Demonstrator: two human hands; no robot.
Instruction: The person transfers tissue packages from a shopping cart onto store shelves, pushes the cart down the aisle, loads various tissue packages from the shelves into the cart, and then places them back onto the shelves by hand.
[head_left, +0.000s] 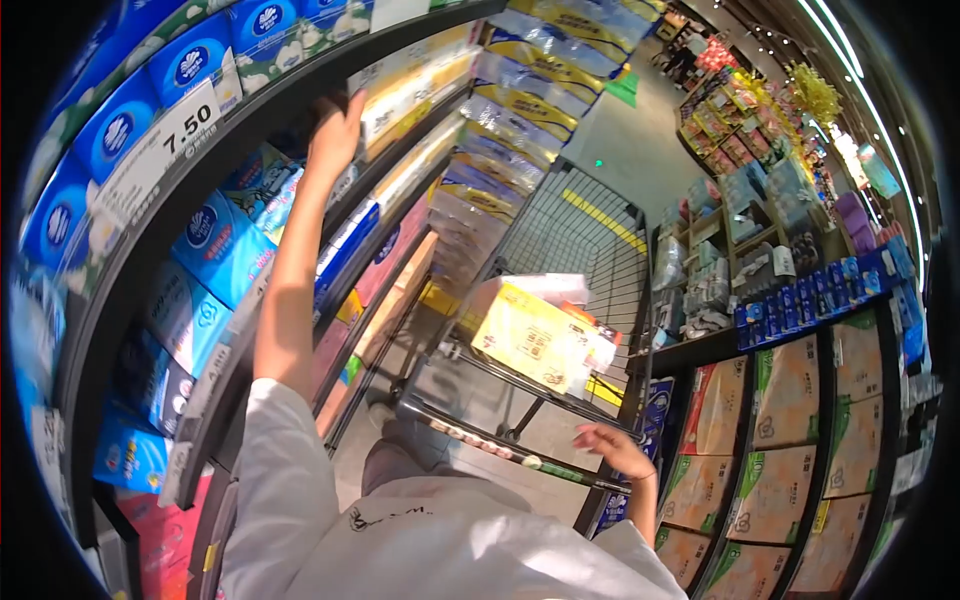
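My left hand (335,138) reaches up into the shelf on the left. Its thumb stands apart from the fingers, which are partly lost in shadow, beside a yellow-and-white pack (395,115); I cannot tell whether it touches the pack. Near the handle (500,448) of a shopping cart, my right hand (612,448) hovers with loosely bent fingers and nothing in it. Inside the wire cart (560,225) a yellow tissue pack (528,338) lies at the near end, next to a white plastic-wrapped pack (545,288).
Blue tissue packs (215,240) fill the left shelves, above and below a price tag (165,140) reading 7.50. Wrapped packs (505,130) are stacked beyond. Shelves of orange-brown packs (785,430) stand at right, below a display (735,240). Grey floor (610,135) runs ahead.
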